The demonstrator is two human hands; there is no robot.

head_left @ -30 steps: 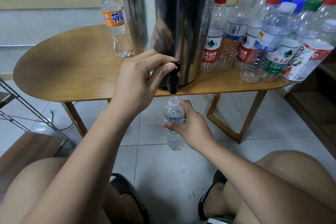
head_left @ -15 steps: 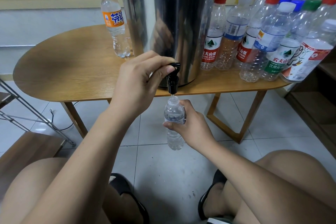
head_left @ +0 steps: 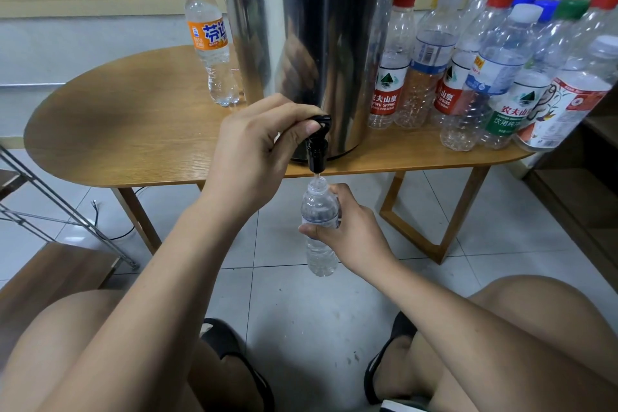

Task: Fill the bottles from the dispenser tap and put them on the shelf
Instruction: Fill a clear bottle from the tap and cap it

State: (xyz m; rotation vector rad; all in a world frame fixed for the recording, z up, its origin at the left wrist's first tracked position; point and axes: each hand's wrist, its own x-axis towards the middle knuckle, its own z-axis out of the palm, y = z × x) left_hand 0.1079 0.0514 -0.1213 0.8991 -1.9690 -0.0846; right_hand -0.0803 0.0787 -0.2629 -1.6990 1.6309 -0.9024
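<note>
A tall steel dispenser (head_left: pixel 311 43) stands at the front edge of a wooden table (head_left: pixel 133 130). Its black tap (head_left: pixel 317 144) hangs over the edge. My left hand (head_left: pixel 254 157) grips the tap lever with thumb and fingers. Directly under the spout, my right hand (head_left: pixel 347 231) holds a small clear bottle (head_left: pixel 319 211) upright by its middle, with no cap on it. A thin stream of water runs into its open neck. The bottle looks mostly full.
Several capped, mostly empty bottles (head_left: pixel 495 70) crowd the table to the right of the dispenser. One bottle with an orange label (head_left: pixel 210 40) stands to its left. A wooden shelf unit (head_left: pixel 582 197) is at the right edge, a metal rack (head_left: pixel 50 211) at the left. My knees frame the tiled floor.
Almost nothing has moved. Both hands keep their places at the tap and the bottle, with water still running into the bottle.
</note>
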